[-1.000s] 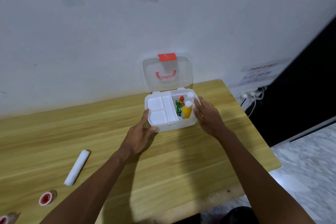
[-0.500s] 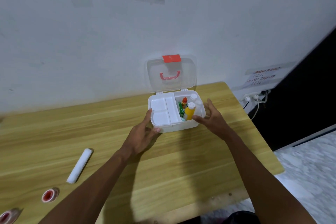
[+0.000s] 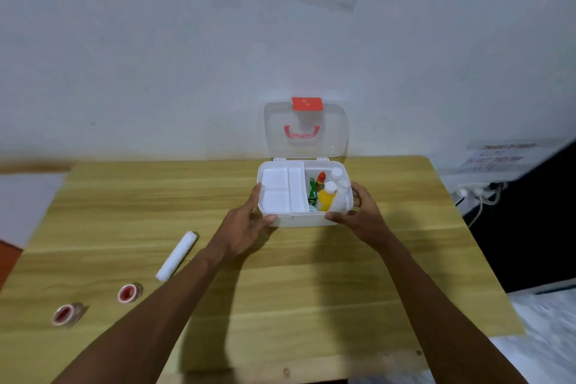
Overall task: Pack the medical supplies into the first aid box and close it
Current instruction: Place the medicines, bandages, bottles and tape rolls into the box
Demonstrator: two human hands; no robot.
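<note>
At the far edge of the table (image 3: 280, 290), close to the wall, stood the first aid box (image 3: 299, 221), its clear lid (image 3: 305, 131) raised upright. Packing looked partly done. The right half held a yellow bottle (image 3: 326, 198), an orange-capped bottle (image 3: 321, 178), a green packet (image 3: 312, 192) and two white bottles (image 3: 343, 193), all upright and crowded together. A white divided tray (image 3: 280, 188) filled the left half, with nothing visible in it. Three supplies lay outside the box, well apart from it on the near left of the table: a white bandage roll (image 3: 177, 255) and two tape rolls (image 3: 129, 292). By my judgement those three had yet to go in, and then the lid had to be lowered and latched.

Both arms reached forward. The left grip (image 3: 246, 224) clasped the box's near left corner, with its thumb on the front wall and its fingers up the left side. The right grip (image 3: 361, 215) held the near right corner likewise, with its thumb at the front and its fingers curled round the right end. Neither held any of the supplies.
</note>
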